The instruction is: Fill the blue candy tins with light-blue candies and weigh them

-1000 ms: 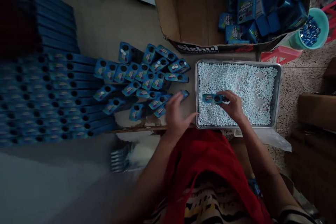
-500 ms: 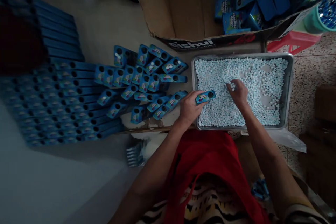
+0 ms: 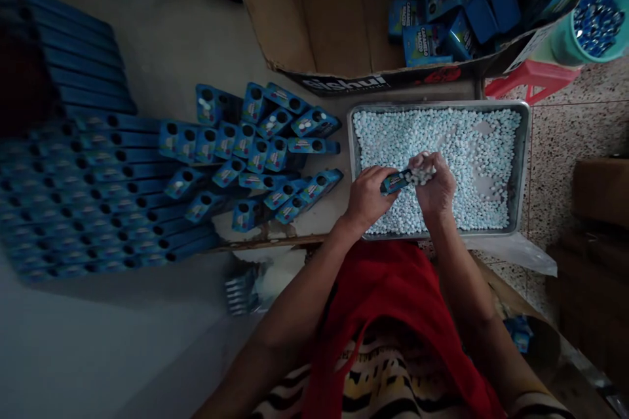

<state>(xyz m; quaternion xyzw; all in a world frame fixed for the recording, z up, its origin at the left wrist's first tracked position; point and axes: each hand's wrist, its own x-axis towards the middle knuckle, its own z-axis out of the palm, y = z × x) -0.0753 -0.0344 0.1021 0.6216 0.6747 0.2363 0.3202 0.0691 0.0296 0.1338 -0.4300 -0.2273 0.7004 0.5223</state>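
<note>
A: Quick check: L hand (image 3: 366, 195)?
B: Gripping a small dark-blue printed carton (image 3: 394, 182), fingers wrapped round its sides, above the near-L part of the shallow silver metal tray (image 3: 523, 170). Can't tell its exact tilt; that bit's dim & small.
A: R hand (image 3: 437, 191)?
B: Cupped, fingers half-curled round a loose heap of small round white & pale-blue pellets (image 3: 421, 175), right by the carton's end.
A: Main risk?
B: Spillage, I'd say. Heap looks wider than the carton's end, so opening the fingers too fast could scatter some. The tray below would prob. catch most.
A: Anything else?
B: Too hard a squeeze from L hand could buckle the carton, if its walls are thin. Also, the narrow blue boxes w/ round dark holes (image 3: 258, 154) stand close & askew on the grey-beige tabletop (image 3: 167, 46); a forearm knock could topple several. A few have pellets sitting at their holes, which could roll off.
</note>
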